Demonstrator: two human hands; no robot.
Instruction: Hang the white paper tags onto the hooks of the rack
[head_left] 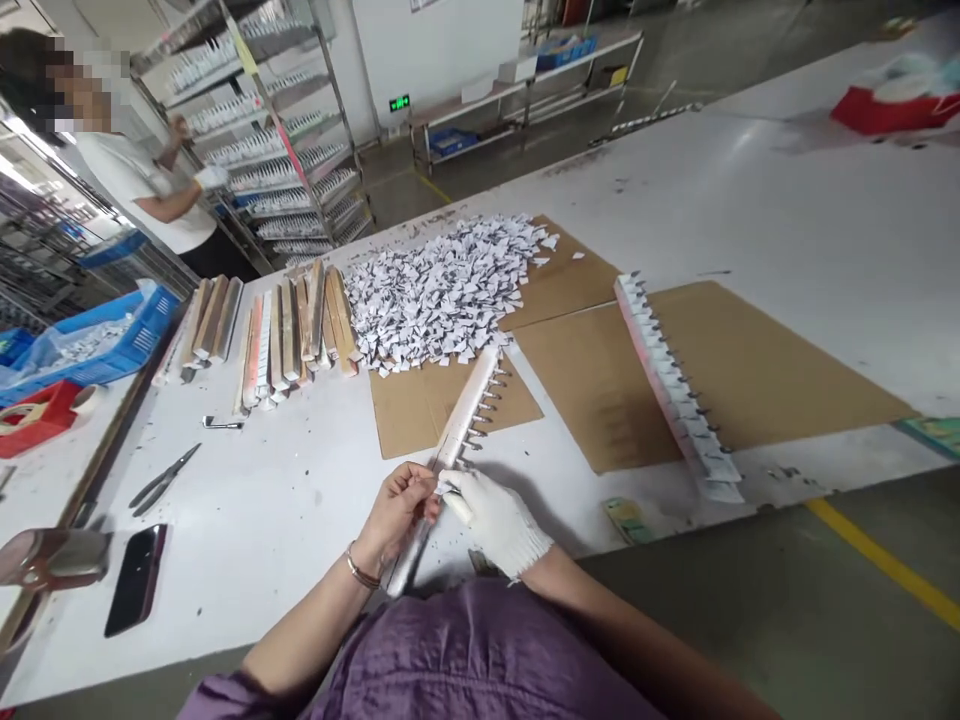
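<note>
At the near edge of the tabletop (285,520), both hands are on a long pale strip (463,418) with a row of metal hooks along one side. The bare left hand (397,510) is closed around the strip's near end, bracelet on the wrist, and the strip's tail slants down past it toward the purple top. The gloved right hand (495,520) meets it from the right, fingertips pinched together on something small at the strip's side; what it pinches is too small to tell. The strip runs away from the hands over a cardboard sheet (442,400).

Beyond it, a heap of paper scraps (442,285) sits mid-table. A second hooked strip (675,385) lies on more cardboard toward the right edge. Stacked wooden bars (289,330) stand left of the heap. Scissors (161,480) and a phone (136,578) lie near the left corner. Another person (142,190) works at a rack beyond the far left edge.
</note>
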